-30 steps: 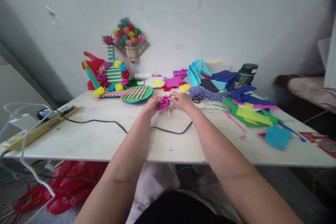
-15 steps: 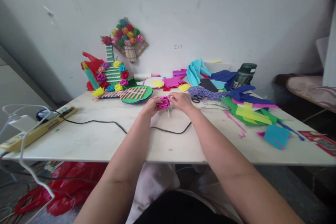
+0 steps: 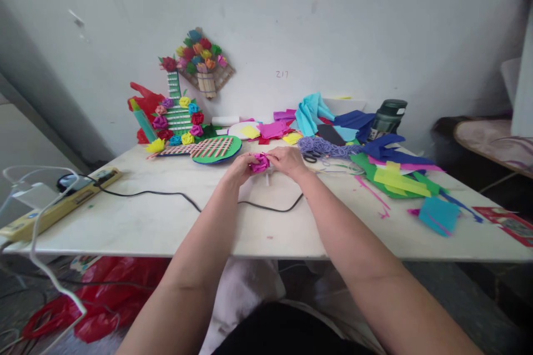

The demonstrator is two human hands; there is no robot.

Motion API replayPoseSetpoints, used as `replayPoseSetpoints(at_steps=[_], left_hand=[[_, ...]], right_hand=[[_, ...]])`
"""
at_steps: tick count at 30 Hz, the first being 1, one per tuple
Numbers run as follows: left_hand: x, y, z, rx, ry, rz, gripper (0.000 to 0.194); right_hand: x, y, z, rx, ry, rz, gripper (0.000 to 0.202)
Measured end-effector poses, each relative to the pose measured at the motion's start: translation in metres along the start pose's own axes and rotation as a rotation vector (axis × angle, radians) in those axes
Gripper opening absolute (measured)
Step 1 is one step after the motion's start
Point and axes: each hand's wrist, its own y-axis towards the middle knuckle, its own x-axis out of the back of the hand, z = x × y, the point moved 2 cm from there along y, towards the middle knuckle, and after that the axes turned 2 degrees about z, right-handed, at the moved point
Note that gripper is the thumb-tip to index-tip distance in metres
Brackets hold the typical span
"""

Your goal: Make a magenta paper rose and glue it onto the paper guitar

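Note:
Between my hands, above the middle of the white table (image 3: 266, 237), is a bright pink paper flower (image 3: 260, 162) with crumpled petals. My left hand (image 3: 241, 169) grips it from the left, fingers closed on its side. From the right, my right hand (image 3: 288, 162) pinches the flower's upper right edge between thumb and fingertips. A short pale stick-like piece (image 3: 268, 178) shows just below the flower; whether it is joined to it I cannot tell. Behind my left hand lies a green oval board (image 3: 233, 147) with a lattice of thin sticks.
Purple yarn (image 3: 328, 148) and scissors (image 3: 310, 158) lie right of my hands, near colored paper sheets (image 3: 391, 177) and a dark bottle (image 3: 388, 119). A black cable (image 3: 145, 192) crosses from a power strip (image 3: 62, 205). A flower-covered model (image 3: 180, 116) stands back left.
Both hands stay in nearly the same place. The pink flower has turned slightly between the fingers, and the right fingertips have shifted a little at its edge.

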Motion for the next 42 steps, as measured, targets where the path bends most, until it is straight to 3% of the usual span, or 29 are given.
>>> replayPoseSetpoints(at_steps=[16,26,42], left_hand=[[-0.0027,-0.0020,-0.0006,0.013,-0.035,0.016,0.021],[-0.0003,-0.0006,-0.0005,0.008,-0.045,0.017,0.021],[0.0002,0.0003,0.0002,-0.001,-0.030,0.013,0.021]], right_hand=[[0.0025,-0.0009,0.0075,0.048,-0.177,0.036,0.036],[-0.0023,0.0011,0.0046,-0.043,0.021,-0.071,0.032],[-0.0032,0.0046,0.0016,-0.181,0.177,-0.048,0.026]])
